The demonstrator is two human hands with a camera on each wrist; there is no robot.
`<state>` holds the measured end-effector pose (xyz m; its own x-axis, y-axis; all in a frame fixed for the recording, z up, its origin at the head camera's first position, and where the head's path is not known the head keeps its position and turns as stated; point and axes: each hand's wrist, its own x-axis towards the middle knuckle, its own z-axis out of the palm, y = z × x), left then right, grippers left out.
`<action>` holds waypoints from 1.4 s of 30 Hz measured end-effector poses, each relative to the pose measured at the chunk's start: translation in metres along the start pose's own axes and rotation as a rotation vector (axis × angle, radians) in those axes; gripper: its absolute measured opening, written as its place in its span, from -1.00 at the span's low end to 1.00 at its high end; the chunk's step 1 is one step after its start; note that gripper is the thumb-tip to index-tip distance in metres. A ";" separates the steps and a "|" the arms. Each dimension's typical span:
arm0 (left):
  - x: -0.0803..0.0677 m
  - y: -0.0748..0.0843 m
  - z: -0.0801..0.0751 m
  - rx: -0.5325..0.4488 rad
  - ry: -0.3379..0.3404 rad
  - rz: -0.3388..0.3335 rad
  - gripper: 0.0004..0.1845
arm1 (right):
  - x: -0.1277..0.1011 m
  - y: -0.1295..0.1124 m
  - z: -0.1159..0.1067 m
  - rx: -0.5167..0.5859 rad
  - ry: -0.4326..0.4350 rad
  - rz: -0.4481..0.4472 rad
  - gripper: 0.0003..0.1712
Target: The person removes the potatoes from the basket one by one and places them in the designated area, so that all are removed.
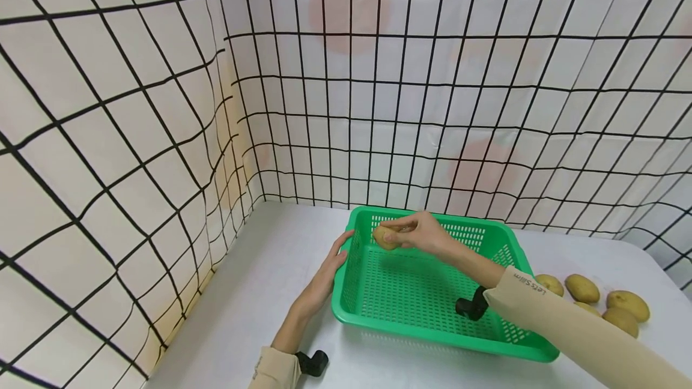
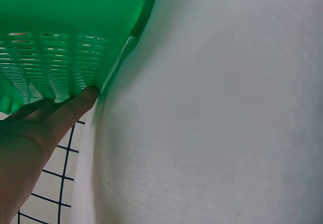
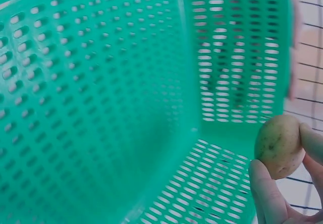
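A person's right hand point(image 1: 427, 234) pinches a potato point(image 1: 385, 236) between thumb and fingertips, holding it above the far left corner of a green perforated plastic basket point(image 1: 486, 341) whose floor shows nothing lying on it. The left hand point(image 1: 324, 278) lies flat against the basket's outer left wall, fingers straight and gripping nothing; the left wrist view shows a fingertip point(image 2: 87, 96) touching the slotted wall where it meets the white table point(image 1: 259, 293). From the right wrist view, the potato point(image 3: 278, 146) hangs clear of the mesh floor, held only at its lower edge and one side by the fingers point(image 3: 267, 188).

Five more potatoes point(image 1: 581, 288) lie in a loose group on the table just beyond the basket's right side, near the beige sleeve point(image 1: 562, 323). Grid-patterned cloth point(image 1: 135, 137) walls in the table on the left and back.

The hold looks light, on a smooth, rounded skin. If it slips at this height, the potato would likely bounce on the hard mesh, roll towards a wall, or bruise. The basket is light too, and the flat left hand only braces one side, so a knock from the right forearm could shift it towards the loose potatoes.
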<state>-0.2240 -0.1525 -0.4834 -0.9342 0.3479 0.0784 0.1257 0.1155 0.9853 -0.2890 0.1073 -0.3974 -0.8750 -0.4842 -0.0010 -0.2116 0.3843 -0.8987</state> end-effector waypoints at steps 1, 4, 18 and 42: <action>0.000 0.000 0.000 -0.001 0.001 0.000 -0.44 | -0.002 -0.003 -0.004 -0.003 -0.001 -0.009 -0.50; -0.002 0.001 0.000 -0.005 -0.001 0.003 -0.45 | -0.009 -0.011 -0.015 -0.007 0.005 -0.023 -0.48; -0.001 -0.001 0.002 -0.017 -0.013 0.006 -0.45 | -0.071 -0.022 -0.078 -0.021 0.090 0.025 -0.37; -0.002 0.002 0.004 -0.009 0.002 0.006 -0.46 | -0.205 0.050 -0.166 -0.214 0.345 0.269 -0.28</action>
<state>-0.2211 -0.1495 -0.4817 -0.9341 0.3469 0.0846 0.1284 0.1053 0.9861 -0.1925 0.3558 -0.3692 -0.9966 -0.0707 -0.0426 -0.0115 0.6305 -0.7761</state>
